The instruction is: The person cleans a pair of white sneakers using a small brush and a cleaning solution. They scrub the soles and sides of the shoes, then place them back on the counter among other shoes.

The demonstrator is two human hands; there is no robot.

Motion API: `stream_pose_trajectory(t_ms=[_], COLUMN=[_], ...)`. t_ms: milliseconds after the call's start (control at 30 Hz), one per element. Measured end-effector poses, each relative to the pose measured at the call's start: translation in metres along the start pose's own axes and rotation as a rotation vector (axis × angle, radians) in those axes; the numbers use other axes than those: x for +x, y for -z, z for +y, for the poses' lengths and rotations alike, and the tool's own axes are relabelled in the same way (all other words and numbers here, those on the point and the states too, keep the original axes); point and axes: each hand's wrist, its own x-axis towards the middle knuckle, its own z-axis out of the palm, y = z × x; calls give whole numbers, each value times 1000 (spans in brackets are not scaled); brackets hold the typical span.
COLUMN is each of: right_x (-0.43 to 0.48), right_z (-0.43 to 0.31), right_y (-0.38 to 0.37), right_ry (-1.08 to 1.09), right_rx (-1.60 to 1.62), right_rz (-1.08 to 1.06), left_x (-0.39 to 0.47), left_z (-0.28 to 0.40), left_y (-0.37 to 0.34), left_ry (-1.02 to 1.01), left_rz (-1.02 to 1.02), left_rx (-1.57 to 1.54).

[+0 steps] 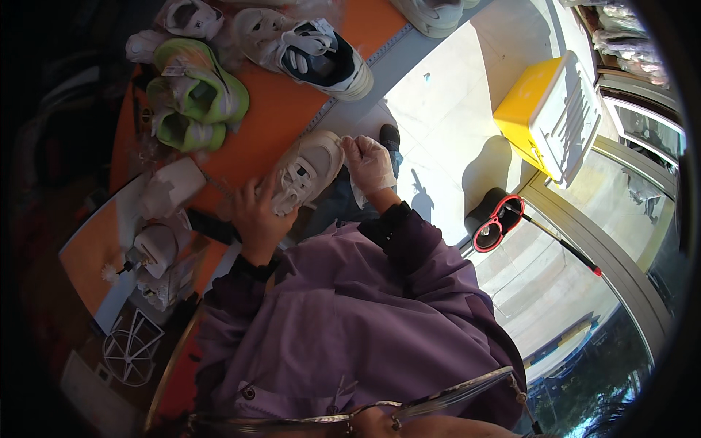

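Note:
A white lace-up sneaker (317,159) is held in front of me at the edge of the orange work surface (274,112). My left hand (257,216) is bare and grips the sneaker around its heel end. At the toe is my right hand (369,167), in a thin clear plastic glove, its fingers curled with the tips against the sole edge. Whether those fingers pinch something small is hidden. Beyond the sneaker lies a white shoe with a dark lining (323,57), bearing a tag. To its left, green-and-grey shoes (200,93) are stacked.
A white block-like object (172,186) and a small white bag (156,249) are at the left. A measuring scale (389,46) runs along the table edge. On the tiled floor stands a yellow bin with a white lid (526,104), near a red-rimmed object on a pole (493,224).

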Motion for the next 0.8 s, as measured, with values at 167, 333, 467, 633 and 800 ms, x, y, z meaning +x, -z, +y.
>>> stream_pose_trajectory(t_ms=[167,333,467,633,800], right_x=[-8,-14,-16,-62,-55], right_z=[11,12,20,36,24], right_y=[-14,-14,-23,-21,-11], right_ry=[70,-7,118,-69,-8], right_rx=[-33,-14,12,52,124], right_rz=[127,123,154,22,37], left_x=[2,1,2,4,21], left_z=[0,-1,-1,2,-29], left_y=[1,-2,-2,0,10], left_ry=[12,27,19,62,150], left_rz=[-23,-28,-53,-77,-113], left_rx=[-15,-25,2,-88,-449])
